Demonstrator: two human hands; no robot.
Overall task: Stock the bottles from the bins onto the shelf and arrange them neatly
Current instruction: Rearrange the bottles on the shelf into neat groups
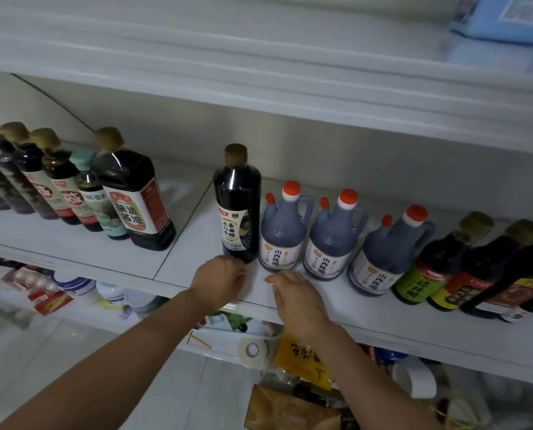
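Tall vinegar bottle (239,206) stands upright on shelf (367,308), just beyond left hand (218,280) | left hand curls against its base, grip cannot be told | right hand (296,296) rests relaxed and empty alongside | likely heavy and smooth (dark liquid fills it): hold mid-body, not cap

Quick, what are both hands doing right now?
Left hand: curled at the base of the tall dark bottle; grip cannot be told.
Right hand: open, resting on the shelf, holding nothing.
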